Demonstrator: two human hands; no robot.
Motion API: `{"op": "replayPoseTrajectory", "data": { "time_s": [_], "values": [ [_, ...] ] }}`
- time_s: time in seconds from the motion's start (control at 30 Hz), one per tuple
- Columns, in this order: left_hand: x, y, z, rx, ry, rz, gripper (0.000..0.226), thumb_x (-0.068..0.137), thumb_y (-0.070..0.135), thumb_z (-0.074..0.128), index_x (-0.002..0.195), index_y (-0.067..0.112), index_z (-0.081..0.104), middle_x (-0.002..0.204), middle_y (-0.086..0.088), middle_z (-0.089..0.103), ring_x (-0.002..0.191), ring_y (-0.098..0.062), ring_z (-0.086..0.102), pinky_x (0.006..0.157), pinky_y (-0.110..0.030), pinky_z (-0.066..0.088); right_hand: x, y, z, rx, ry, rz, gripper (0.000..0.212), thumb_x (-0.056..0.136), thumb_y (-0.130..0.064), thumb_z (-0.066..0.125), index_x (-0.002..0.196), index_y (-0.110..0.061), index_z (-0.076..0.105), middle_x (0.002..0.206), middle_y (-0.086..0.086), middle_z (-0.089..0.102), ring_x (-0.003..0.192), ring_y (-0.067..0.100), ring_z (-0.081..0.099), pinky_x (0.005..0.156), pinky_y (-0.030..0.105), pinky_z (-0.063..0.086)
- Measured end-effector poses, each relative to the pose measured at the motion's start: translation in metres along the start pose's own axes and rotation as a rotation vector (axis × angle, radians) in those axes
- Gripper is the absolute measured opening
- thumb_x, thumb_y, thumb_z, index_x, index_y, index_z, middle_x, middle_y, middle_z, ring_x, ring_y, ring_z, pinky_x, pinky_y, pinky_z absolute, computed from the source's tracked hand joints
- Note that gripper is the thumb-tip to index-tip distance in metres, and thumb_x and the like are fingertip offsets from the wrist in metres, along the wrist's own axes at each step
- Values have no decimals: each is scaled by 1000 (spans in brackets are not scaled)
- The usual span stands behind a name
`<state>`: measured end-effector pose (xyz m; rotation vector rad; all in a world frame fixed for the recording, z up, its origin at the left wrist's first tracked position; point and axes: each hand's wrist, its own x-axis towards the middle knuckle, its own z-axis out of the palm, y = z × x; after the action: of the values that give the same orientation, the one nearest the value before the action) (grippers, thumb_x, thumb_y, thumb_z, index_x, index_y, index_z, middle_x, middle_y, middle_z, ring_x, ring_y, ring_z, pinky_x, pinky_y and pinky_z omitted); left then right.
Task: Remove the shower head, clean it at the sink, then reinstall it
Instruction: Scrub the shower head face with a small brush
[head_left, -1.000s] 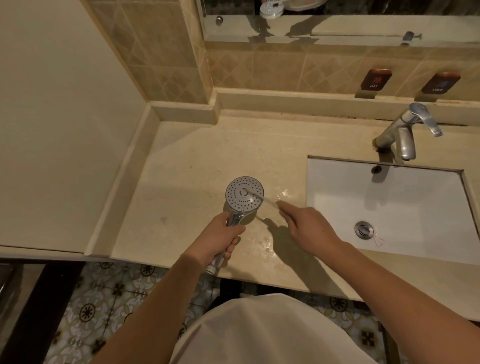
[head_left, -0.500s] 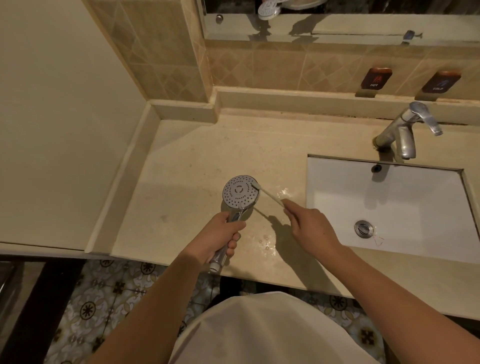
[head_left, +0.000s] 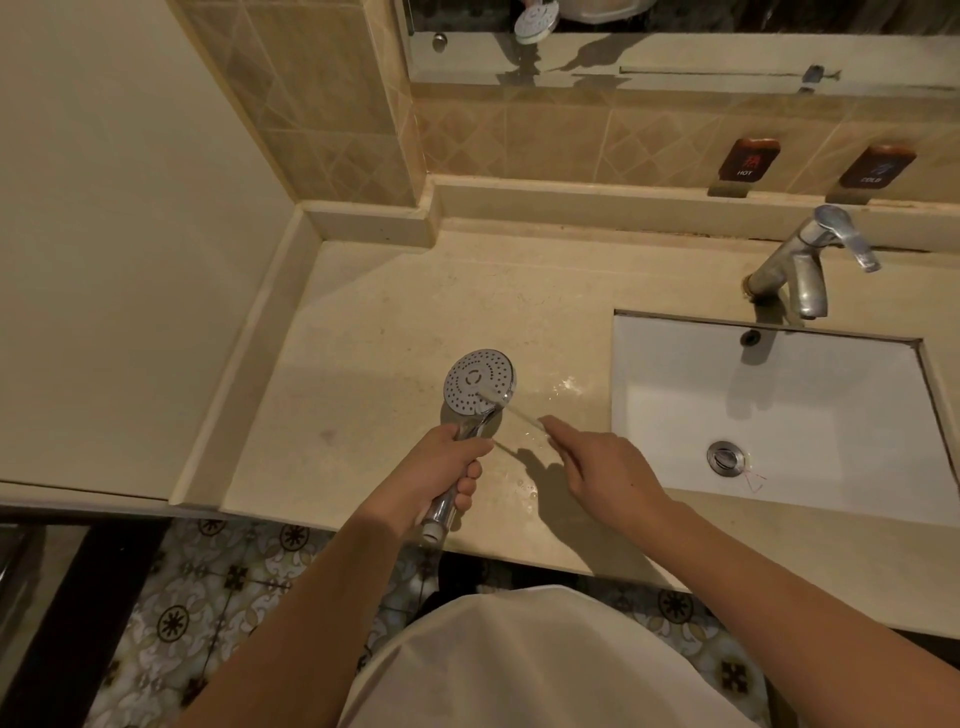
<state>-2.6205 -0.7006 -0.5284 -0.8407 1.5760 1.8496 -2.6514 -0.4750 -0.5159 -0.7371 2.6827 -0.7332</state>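
Landmark: sink (head_left: 649, 364). Shower head (head_left: 479, 383) is off the wall, held over the worktop (head_left: 363, 322) well left of the sink, nozzle face up toward the camera. Left hand (head_left: 447, 467) is wrapped closed round the chrome handle; handle's open end pokes out below the fist toward the worktop's front edge. Long axis runs from that edge up and slightly right, disc at the far end. Right hand (head_left: 597, 462), between shower head and sink, pinches a thin toothbrush (head_left: 511, 410); bristle end sits on the lower right rim of the nozzle face. Right hand is the working one, reaching in from the sink side. Judgement: mid-clean. Next stroke goes up-left across the face; rinse and reinstall not yet done. Tap (head_left: 800, 270) behind the sink shows no water running.
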Motion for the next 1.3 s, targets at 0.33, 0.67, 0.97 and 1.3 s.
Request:
{"op": "replayPoseTrajectory", "data": {
  "time_s": [0.33,0.67,0.97,1.3],
  "values": [
    [-4,10,0,38,-6,41,14,100,16,63,99,13,49,57,0,51,41,-12,40,37,-21,36,16,17,-16,95,187,139,21,101,-23,47,115,-25,63,59,1,62,51,22,56,51,35,49],
    [-9,32,2,99,23,112,12,101,12,61,103,10,49,57,-1,50,41,-12,40,37,-23,36,27,17,-27,149,205,129,24,102,-26,47,118,-28,63,51,-16,49,46,6,50,45,23,36],
    [-11,38,-1,450,128,266,15,100,11,55,109,23,53,50,7,56,36,-14,44,38,-22,38,38,6,-34,-25,100,-21,21,102,-33,41,115,-37,56,58,-9,53,48,12,46,46,29,34],
    [-11,34,-9,613,172,306,9,102,19,57,107,22,51,67,7,55,33,-13,47,38,-21,38,35,-3,-18,32,9,-91,23,101,-33,42,116,-38,60,69,-7,66,57,13,56,53,32,46]
  ]
}}
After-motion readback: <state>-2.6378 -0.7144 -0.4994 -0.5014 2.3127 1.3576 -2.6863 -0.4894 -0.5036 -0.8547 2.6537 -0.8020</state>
